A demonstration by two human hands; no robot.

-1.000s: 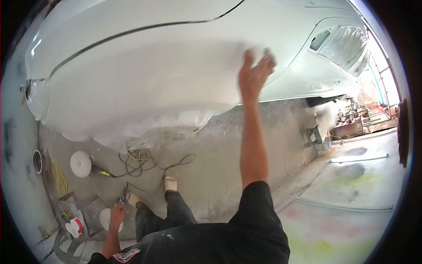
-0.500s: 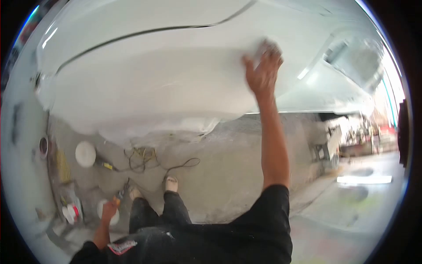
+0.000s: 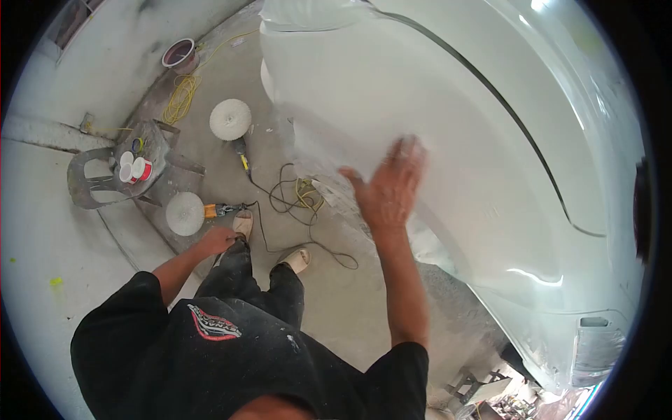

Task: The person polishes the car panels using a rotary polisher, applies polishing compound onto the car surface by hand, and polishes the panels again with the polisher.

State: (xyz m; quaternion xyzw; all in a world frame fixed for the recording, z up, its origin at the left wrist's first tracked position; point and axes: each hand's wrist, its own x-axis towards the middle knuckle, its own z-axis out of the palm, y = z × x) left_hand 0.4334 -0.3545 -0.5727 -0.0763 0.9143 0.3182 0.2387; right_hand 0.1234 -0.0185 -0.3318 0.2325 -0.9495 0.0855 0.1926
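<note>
My right hand point(image 3: 392, 187) lies over the glossy white vehicle body panel point(image 3: 336, 84), its palm turned toward the surface. The thumb is spread, and the other fingers stretch out with tips smeared by motion. I see nothing held in it. Down beside my left thigh hangs my left hand point(image 3: 218, 240), fingers loosely curled together with nothing visible in them. Near it on the floor is an orange and black polisher point(image 3: 218, 210) with a round white wool pad point(image 3: 185, 213). A second polisher point(image 3: 242, 155), its white pad point(image 3: 230, 119) facing up, is farther ahead.
Dark cords point(image 3: 283, 199) loop across the floor by my feet. To the left, a dusty grey chair point(image 3: 87, 189) stands near red and white tubs point(image 3: 142, 169). A bucket point(image 3: 180, 56) and a coiled yellow cord point(image 3: 182, 98) are along the wall point(image 3: 91, 63).
My view has turned left, bringing the chair, wall and polishers more into sight. My right hand remains over the panel, at a different spot. My left hand still hangs low.
</note>
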